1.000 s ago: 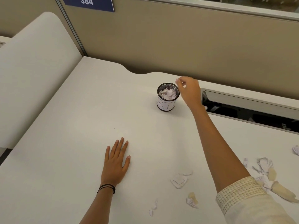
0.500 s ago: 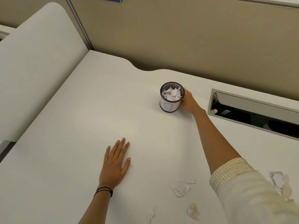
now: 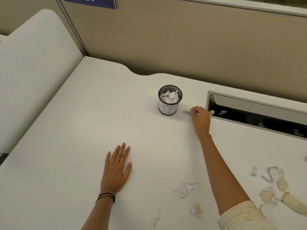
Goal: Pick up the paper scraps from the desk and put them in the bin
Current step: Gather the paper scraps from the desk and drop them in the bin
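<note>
The left hand (image 3: 117,170) lies flat and open on the desk (image 3: 74,130) near its front edge, holding nothing. Toward the back edge, the right hand (image 3: 201,119) pinches a small scrap (image 3: 188,112) just right of the mesh bin (image 3: 169,100); it should lift clear over the rim before letting go. More scraps (image 3: 183,190) litter the front-right; the fingertip grip is blurred, and the right-edge pile is cut off.
</note>
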`<action>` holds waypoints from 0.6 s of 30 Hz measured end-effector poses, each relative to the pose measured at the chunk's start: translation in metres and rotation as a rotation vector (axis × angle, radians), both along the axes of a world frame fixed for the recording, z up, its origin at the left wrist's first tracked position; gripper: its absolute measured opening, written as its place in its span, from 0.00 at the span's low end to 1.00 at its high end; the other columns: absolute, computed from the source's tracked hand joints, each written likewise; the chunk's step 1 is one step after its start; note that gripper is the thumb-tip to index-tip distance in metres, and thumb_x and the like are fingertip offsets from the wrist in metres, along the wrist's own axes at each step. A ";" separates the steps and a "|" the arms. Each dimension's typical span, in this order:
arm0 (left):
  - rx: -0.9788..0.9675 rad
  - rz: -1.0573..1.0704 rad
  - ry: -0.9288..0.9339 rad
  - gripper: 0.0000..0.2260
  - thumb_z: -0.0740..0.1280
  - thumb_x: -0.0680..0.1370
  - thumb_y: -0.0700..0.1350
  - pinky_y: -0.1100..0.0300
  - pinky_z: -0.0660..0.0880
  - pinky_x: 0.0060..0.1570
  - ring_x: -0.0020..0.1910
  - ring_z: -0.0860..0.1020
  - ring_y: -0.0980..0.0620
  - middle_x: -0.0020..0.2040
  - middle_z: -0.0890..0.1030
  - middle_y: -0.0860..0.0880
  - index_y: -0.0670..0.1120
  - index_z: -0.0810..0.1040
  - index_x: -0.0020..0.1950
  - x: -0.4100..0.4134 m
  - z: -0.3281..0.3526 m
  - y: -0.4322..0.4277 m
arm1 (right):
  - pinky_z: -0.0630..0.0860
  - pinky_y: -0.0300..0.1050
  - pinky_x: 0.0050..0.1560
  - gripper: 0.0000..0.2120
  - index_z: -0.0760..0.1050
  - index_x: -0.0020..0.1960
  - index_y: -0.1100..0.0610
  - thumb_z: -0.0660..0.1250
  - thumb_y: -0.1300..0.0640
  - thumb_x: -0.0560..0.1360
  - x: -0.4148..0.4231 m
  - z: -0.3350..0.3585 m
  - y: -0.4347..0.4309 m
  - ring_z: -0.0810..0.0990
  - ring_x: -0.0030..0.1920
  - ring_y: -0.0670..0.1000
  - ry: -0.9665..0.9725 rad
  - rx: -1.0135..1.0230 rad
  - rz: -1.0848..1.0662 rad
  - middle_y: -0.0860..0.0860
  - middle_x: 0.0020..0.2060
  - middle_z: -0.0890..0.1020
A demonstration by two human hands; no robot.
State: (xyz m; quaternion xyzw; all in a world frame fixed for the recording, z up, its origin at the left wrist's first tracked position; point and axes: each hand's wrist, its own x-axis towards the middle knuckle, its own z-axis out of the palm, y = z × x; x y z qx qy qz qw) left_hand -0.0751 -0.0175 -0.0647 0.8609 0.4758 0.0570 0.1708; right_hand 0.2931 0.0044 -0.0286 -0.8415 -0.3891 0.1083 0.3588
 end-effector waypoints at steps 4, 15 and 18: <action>0.006 -0.002 -0.012 0.25 0.50 0.80 0.54 0.50 0.46 0.73 0.76 0.50 0.54 0.77 0.53 0.54 0.52 0.54 0.77 -0.001 -0.001 0.000 | 0.72 0.40 0.42 0.08 0.79 0.48 0.61 0.62 0.66 0.75 -0.011 0.028 0.000 0.79 0.44 0.52 0.053 0.146 -0.073 0.55 0.46 0.82; 0.023 -0.007 -0.002 0.25 0.49 0.79 0.53 0.50 0.45 0.73 0.76 0.50 0.55 0.77 0.54 0.53 0.51 0.55 0.77 -0.002 -0.004 0.001 | 0.71 0.23 0.43 0.09 0.80 0.49 0.63 0.63 0.68 0.73 -0.040 0.077 0.035 0.79 0.45 0.50 0.100 0.302 0.085 0.57 0.47 0.83; 0.025 -0.014 -0.003 0.25 0.49 0.79 0.54 0.50 0.44 0.74 0.76 0.50 0.54 0.77 0.55 0.52 0.50 0.55 0.77 -0.002 -0.005 0.001 | 0.70 0.20 0.45 0.15 0.75 0.60 0.65 0.61 0.70 0.75 -0.042 0.085 0.028 0.78 0.51 0.49 0.188 0.230 0.203 0.58 0.55 0.79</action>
